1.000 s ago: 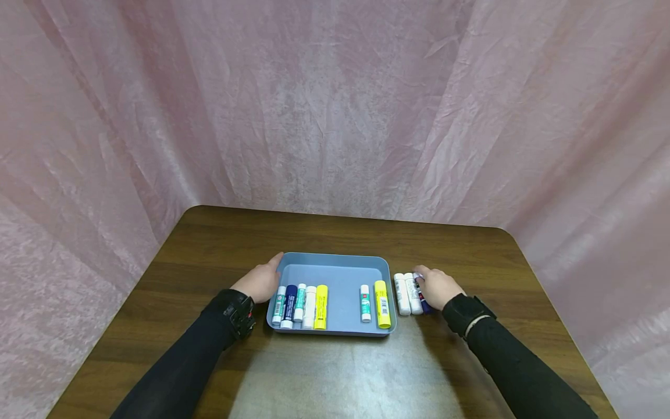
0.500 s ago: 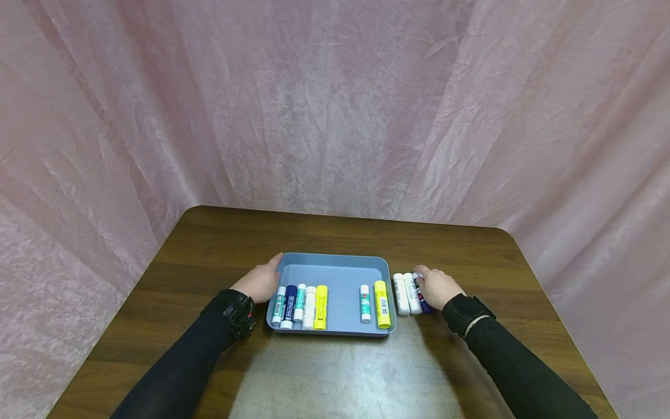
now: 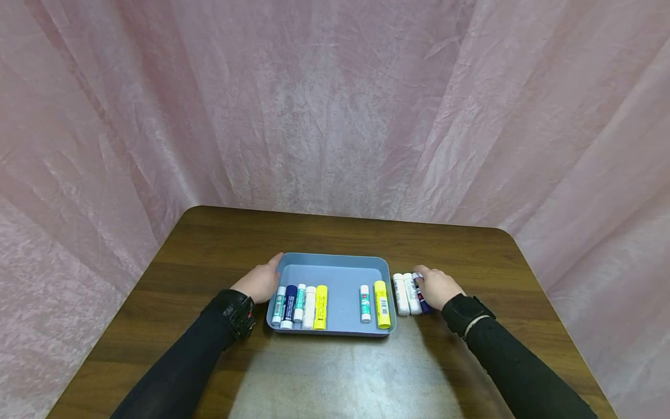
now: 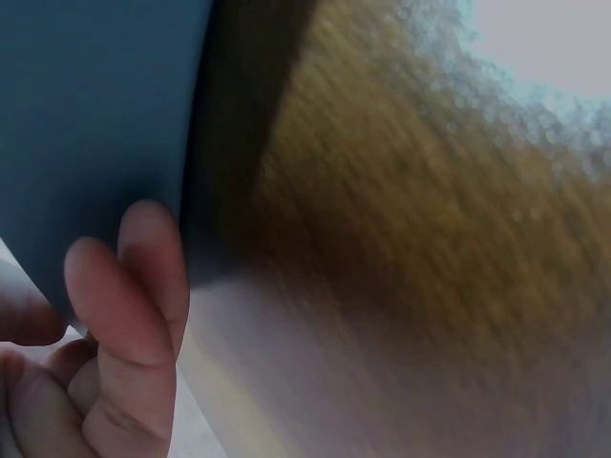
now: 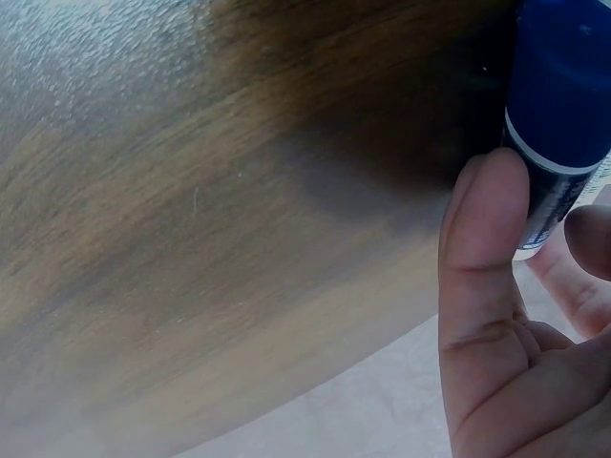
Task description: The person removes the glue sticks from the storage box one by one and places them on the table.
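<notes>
At the left wall of a shallow blue-grey tray (image 3: 335, 263), my left hand (image 3: 259, 283) grips the rim near its far corner, the index finger stretched along it. The left wrist view shows bent fingers (image 4: 129, 286) against the tray wall (image 4: 86, 105). My right hand (image 3: 438, 288) holds a dark blue glue stick (image 3: 423, 298) lying on the table just right of the tray, fingertips on its side. In the right wrist view its blue cap (image 5: 558, 86) shows beside a finger (image 5: 487, 215). Two white glue sticks (image 3: 401, 294) lie parallel between it and the tray.
Inside the tray, several glue sticks stand side by side at the left, ending with a yellow one (image 3: 321, 307). A small green-and-white stick (image 3: 365, 304) and another yellow stick (image 3: 382, 304) lie at its right. A wooden table (image 3: 335, 227) backs onto a pink curtain (image 3: 335, 116).
The two white glue sticks have shifted very slightly left toward the tray. Both hands and the tray look the same.
</notes>
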Demonstrator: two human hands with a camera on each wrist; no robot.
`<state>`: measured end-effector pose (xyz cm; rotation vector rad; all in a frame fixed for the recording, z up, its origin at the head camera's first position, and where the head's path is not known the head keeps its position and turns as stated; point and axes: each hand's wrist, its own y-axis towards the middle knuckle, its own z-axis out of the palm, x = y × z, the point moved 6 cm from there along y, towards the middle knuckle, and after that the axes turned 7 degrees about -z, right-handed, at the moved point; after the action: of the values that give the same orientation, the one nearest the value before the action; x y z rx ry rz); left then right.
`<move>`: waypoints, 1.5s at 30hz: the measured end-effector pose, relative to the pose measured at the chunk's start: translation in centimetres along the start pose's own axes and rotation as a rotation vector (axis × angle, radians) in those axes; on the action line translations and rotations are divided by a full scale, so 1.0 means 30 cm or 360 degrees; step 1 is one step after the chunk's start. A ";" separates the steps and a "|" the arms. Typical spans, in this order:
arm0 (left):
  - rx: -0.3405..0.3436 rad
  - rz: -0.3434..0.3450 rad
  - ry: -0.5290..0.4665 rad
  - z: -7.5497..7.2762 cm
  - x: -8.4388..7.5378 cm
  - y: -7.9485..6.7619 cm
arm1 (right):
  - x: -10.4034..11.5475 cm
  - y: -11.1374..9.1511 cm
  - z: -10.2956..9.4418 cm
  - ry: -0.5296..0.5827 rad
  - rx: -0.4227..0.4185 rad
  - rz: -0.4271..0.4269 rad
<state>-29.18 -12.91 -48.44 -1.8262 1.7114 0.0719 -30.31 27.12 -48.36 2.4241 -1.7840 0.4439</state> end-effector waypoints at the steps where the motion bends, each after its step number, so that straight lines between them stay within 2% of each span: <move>1: 0.0002 -0.0001 -0.0003 0.001 0.000 0.000 | 0.000 0.000 0.000 0.0001 0.0001 0.0000; 12: 0.0011 0.0004 0.0014 0.000 0.001 0.004 | -0.005 0.004 -0.004 -0.0016 0.0009 -0.0015; 23: 0.0010 -0.0017 0.0015 0.000 0.002 0.005 | 0.004 -0.002 -0.041 -0.0063 -0.0105 -0.0063; 33: 0.0021 -0.0027 0.0007 0.009 0.009 0.020 | 0.004 0.007 -0.068 -0.0057 -0.0110 -0.0010; 37: 0.0023 -0.0024 0.0003 0.011 0.008 0.019 | 0.032 0.002 -0.087 -0.0056 -0.0130 -0.0004; 45: 0.0043 -0.0035 -0.0011 0.011 0.014 0.019 | 0.150 0.001 -0.114 0.0007 -0.0130 -0.0053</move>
<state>-29.51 -13.09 -49.13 -1.8229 1.6791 0.0458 -29.70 23.83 -43.80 2.3916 -1.7224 0.3652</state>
